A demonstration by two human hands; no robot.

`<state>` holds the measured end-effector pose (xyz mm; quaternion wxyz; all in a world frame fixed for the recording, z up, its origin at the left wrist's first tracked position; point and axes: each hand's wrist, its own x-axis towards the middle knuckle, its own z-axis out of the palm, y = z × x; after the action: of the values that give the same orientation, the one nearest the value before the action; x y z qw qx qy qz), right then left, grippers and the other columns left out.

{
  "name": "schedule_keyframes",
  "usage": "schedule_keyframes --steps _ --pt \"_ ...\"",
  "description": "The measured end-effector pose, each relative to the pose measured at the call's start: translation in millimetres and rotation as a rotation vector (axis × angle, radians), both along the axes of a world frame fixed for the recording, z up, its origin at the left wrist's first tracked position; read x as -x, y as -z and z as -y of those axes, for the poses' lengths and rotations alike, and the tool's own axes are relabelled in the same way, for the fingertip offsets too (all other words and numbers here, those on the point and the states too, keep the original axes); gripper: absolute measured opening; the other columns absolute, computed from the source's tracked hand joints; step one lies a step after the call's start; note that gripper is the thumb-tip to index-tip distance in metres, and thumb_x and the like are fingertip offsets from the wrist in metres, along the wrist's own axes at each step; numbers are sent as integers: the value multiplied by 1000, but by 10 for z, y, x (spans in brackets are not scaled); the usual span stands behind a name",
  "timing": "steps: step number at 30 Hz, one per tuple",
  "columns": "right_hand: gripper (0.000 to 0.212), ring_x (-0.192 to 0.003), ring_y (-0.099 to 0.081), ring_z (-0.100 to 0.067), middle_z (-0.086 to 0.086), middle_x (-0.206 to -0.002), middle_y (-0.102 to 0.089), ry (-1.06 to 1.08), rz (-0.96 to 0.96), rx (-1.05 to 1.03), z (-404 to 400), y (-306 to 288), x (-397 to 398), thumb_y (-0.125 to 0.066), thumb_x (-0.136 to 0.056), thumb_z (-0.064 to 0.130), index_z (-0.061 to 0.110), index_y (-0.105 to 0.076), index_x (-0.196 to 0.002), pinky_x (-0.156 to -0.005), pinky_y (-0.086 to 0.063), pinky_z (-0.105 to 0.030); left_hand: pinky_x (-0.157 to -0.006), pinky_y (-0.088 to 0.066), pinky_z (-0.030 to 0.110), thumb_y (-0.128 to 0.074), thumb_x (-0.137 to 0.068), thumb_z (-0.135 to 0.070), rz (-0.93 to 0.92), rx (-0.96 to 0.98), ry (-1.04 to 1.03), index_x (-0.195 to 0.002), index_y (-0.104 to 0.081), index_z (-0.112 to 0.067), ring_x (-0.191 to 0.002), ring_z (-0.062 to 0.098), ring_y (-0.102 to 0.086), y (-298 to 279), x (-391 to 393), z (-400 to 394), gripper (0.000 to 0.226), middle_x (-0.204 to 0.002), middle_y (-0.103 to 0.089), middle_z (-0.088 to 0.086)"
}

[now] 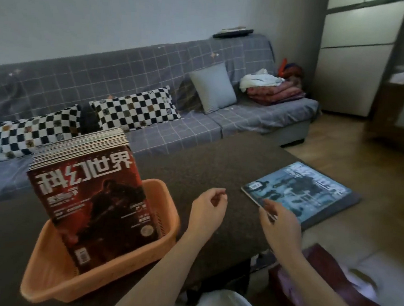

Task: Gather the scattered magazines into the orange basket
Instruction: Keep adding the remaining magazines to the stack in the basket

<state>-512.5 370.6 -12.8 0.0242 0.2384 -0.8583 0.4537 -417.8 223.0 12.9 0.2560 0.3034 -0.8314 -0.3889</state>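
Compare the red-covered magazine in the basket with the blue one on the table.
The red magazine stands tilted in the orange basket, fronting a stack; the blue magazine lies flat and alone on the table. Nothing touches the red one; the right hand meets the blue one's near edge. Both show the same white title.

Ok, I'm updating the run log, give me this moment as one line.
left hand: free | right hand: at blue magazine edge | orange basket: holds upright stack

One head-worn view, angled forward and down.
It looks closely over a dark brown table (194, 176) toward a grey checked sofa (222, 123).
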Motion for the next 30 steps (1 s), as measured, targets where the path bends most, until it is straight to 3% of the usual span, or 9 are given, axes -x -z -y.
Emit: schedule_keyframes --steps 4,8,11,13,15,18,23,28,30 --pt "37 -108 -56 -21 -1 -116 -65 154 52 -137 -255 175 331 -55 -90 39 20 -60 -121 -94 -43 -41 -70 -39 8 -55 -95 -27 82 -52 87 -117 -65 -27 -91 -2 -56 229 580 -103 24 -113 -65 -7" --pt "40 -120 -44 -28 -5 -127 -56 268 121 -199 -361 374 589 -55 -89 43 23 -57 -124 -99 -33 -41 -93 -40 22 -53 -96 -25 151 -5 126 -126 -61 -17 -110 7 -52 397 1078 -97 32 -131 -58 2" --pt "46 -124 -36 -28 -6 -131 -48 308 139 -163 -368 483 707 -59 -86 44 21 -54 -127 -102 -27 -43 -115 -29 35 -50 -98 -29 263 9 151 -138 -51 -15 -137 20 -37 465 1367 -42 43 -150 -41 6" --pt "55 -126 -31 -27 -6 -135 -42 330 139 -165 -364 552 762 -61 -84 46 19 -50 -131 -104 -25 -43 -118 -21 41 -48 -99 -34 351 31 168 -143 -46 -19 -142 24 -29 499 1515 -1 47 -156 -31 5" --pt "63 -128 -27 -28 -8 -139 -35 375 137 -171 -364 605 798 -62 -82 49 18 -46 -134 -106 -21 -45 -116 -18 44 -47 -99 -37 404 84 174 -144 -44 -21 -142 25 -27 508 1627 26 48 -156 -31 4" --pt "68 -130 -25 -31 -12 -140 -31 464 202 -120 -381 645 820 -64 -81 47 18 -40 -138 -109 -19 -45 -110 -28 42 -50 -96 -42 400 101 127 -143 -45 -20 -133 26 -37 500 1690 18 52 -145 -47 4" --pt "55 -106 -53 -25 -12 -126 -45 426 372 200 -476 611 741 -62 -88 24 10 -39 -137 -89 -44 -37 -93 -47 31 -69 -86 -36 274 -119 41 -139 -48 -10 -108 18 -61 452 1489 -113 63 -119 -66 6" --pt "46 -92 -64 -23 -7 -109 -64 383 570 274 -677 506 630 -64 -87 20 10 -48 -129 -80 -54 -42 -76 -52 29 -75 -82 -23 243 -404 78 -109 -69 -10 -90 17 -66 360 1126 -176 30 -105 -71 8" --pt "45 -91 -64 -24 -7 -108 -62 330 659 308 -723 454 530 -65 -86 20 10 -47 -126 -79 -55 -44 -79 -54 33 -71 -85 -20 209 -447 76 -105 -66 -10 -92 18 -66 324 956 -207 23 -104 -70 8"
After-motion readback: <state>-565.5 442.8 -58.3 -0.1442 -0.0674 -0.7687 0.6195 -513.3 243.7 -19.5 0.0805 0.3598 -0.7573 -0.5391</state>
